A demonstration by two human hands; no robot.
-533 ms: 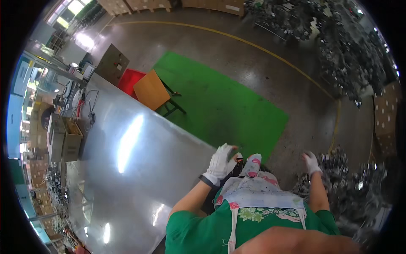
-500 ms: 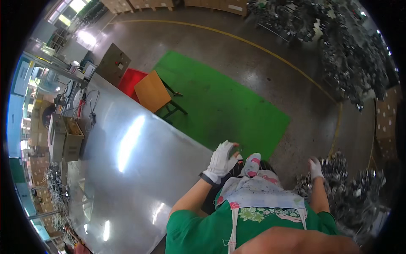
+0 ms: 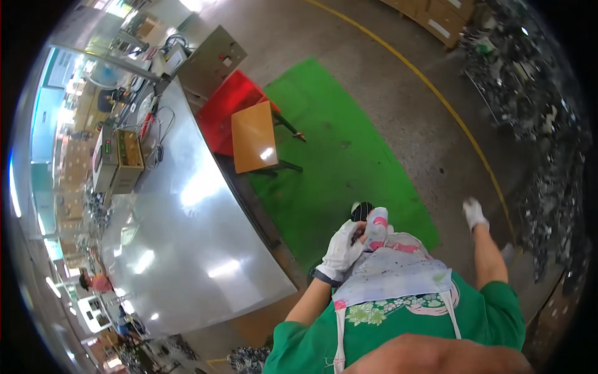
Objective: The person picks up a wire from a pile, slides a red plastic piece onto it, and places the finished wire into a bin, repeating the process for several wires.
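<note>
My left hand [image 3: 342, 248], in a white glove, lies against the upper edge of my speckled white apron [image 3: 392, 274], fingers bent toward it. Whether it grips the cloth is unclear. My right hand [image 3: 474, 213], also in a white glove, is held out to the right over the concrete floor, slightly blurred, with nothing visible in it. It is apart from the heap of metal parts [image 3: 548, 187] at the right. My green sleeves and one foot [image 3: 362, 210] on the green mat [image 3: 339, 156] show below.
A long shiny metal table [image 3: 180, 243] runs along my left, with a boxy device [image 3: 118, 159] and cables at its far end. A wooden stool [image 3: 254, 138] and a red crate [image 3: 227, 112] stand beside the mat. A yellow line [image 3: 448, 112] crosses the floor. Other people work at far left.
The view has swung toward the table. My right hand has lifted away from the metal parts. My left hand has moved in against the apron.
</note>
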